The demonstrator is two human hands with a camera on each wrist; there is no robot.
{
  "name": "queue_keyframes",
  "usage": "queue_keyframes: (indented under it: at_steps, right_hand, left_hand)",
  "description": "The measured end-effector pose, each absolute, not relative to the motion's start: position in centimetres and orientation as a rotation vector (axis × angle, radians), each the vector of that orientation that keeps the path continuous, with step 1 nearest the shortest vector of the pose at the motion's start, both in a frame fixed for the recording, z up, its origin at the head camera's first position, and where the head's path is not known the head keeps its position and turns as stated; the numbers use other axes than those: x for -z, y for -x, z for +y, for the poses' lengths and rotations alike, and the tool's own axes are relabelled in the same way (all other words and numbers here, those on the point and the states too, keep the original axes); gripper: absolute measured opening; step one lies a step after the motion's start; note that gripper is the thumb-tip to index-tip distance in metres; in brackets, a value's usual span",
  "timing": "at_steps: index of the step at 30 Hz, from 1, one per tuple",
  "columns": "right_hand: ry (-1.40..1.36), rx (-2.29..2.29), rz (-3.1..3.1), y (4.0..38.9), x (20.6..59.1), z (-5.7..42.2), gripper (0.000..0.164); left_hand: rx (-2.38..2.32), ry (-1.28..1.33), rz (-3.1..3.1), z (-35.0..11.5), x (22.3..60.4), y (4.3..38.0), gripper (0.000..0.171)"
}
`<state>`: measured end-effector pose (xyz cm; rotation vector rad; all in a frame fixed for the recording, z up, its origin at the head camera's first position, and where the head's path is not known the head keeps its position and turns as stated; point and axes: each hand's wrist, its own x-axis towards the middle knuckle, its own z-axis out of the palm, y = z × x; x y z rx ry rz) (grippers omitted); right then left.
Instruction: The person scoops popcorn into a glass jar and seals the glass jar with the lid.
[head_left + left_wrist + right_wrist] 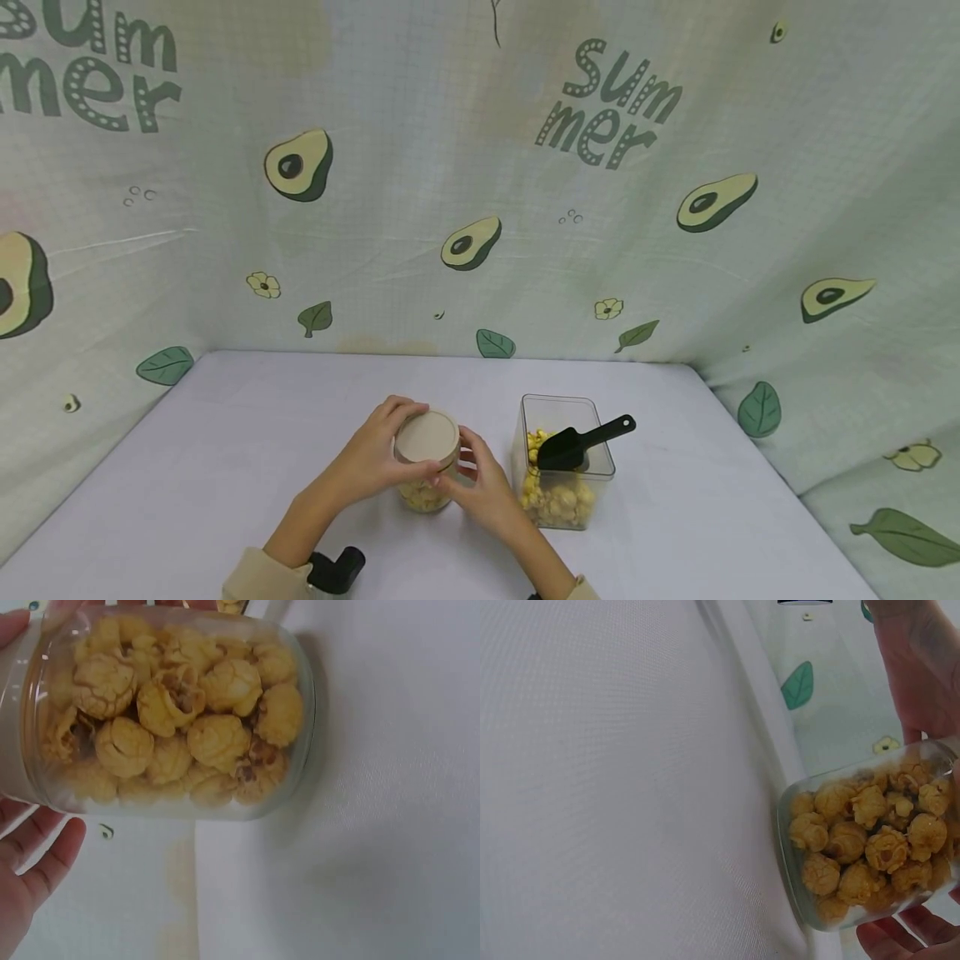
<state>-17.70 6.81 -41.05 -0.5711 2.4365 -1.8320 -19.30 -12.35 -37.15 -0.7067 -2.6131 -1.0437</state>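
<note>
A clear jar [180, 720] filled with caramel popcorn stands upright on the table, with a beige lid [426, 437] on top. My left hand [378, 454] grips the lid from the left, fingers at its far edge and thumb along its near edge. On the other side, my right hand [483, 492] holds the jar just under the lid, its thumb in front and fingers spread along the right side. Rounded popcorn pieces [885, 847] show through the jar wall in both wrist views.
Right of the jar is a clear square container [606, 476] partly filled with popcorn [558, 503]. A black scoop [566, 450] rests in it, handle sticking out over the right rim. A white cloth covers the table [225, 442]; a printed curtain [390, 125] hangs behind.
</note>
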Motion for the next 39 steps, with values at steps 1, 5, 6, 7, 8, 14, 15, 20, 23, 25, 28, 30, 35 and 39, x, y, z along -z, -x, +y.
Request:
queue_keyframes:
  at_steps: [1, 5, 6, 7, 8, 14, 15, 20, 23, 25, 28, 30, 35, 39]
  right_hand:
    - [0.573, 1.831, 2.435, 17.7, 41.0, 6.8, 0.072]
    - [0.583, 1.832, 2.432, 17.6, 41.0, 6.8, 0.072]
    - [0.584, 1.831, 2.434, 17.6, 41.1, 6.8, 0.072]
    - [0.585, 1.831, 2.434, 17.6, 41.1, 6.8, 0.072]
    - [0.585, 1.831, 2.434, 17.6, 41.1, 6.8, 0.072]
    - [0.593, 1.828, 2.448, 17.6, 41.2, 6.8, 0.072]
    - [0.591, 1.827, 2.452, 17.6, 41.2, 6.8, 0.072]
    - [0.585, 1.827, 2.460, 17.7, 41.3, 6.8, 0.071]
    - [0.585, 1.830, 2.455, 17.7, 41.4, 6.8, 0.071]
    - [0.586, 1.829, 2.455, 17.7, 41.4, 6.8, 0.071]
    - [0.578, 1.826, 2.457, 17.8, 41.4, 6.8, 0.072]
    - [0.573, 1.825, 2.458, 17.8, 41.4, 6.8, 0.072]
    - [0.563, 1.822, 2.460, 17.8, 41.3, 6.8, 0.073]
    - [0.565, 1.828, 2.459, 17.8, 41.3, 6.8, 0.073]
  left_hand:
    - [1.062, 0.730, -2.603, -12.5, 37.2, 19.4, 0.073]
    - [1.149, 0.805, -2.580, -13.0, 37.5, 19.7, 0.072]
    - [1.174, 0.817, -2.577, -13.0, 37.6, 19.8, 0.072]
    - [1.193, 0.829, -2.576, -13.1, 37.7, 19.9, 0.072]
    - [1.207, 0.840, -2.573, -13.2, 37.7, 20.0, 0.072]
    - [1.249, 0.836, -2.543, -13.2, 38.2, 19.7, 0.075]
    - [1.263, 0.813, -2.541, -13.1, 38.3, 19.6, 0.077]
    - [1.350, 0.629, -2.556, -12.6, 38.9, 18.8, 0.087]
    - [1.399, 0.503, -2.563, -12.2, 39.1, 18.3, 0.091]
    - [1.418, 0.436, -2.559, -12.0, 39.2, 18.0, 0.091]
    - [1.422, 0.364, -2.546, -11.6, 39.3, 17.7, 0.089]
    - [1.419, 0.343, -2.535, -11.5, 39.3, 17.6, 0.087]
    - [1.398, 0.334, -2.513, -11.4, 39.3, 17.7, 0.083]
    - [1.364, 0.365, -2.509, -11.7, 39.3, 18.0, 0.080]
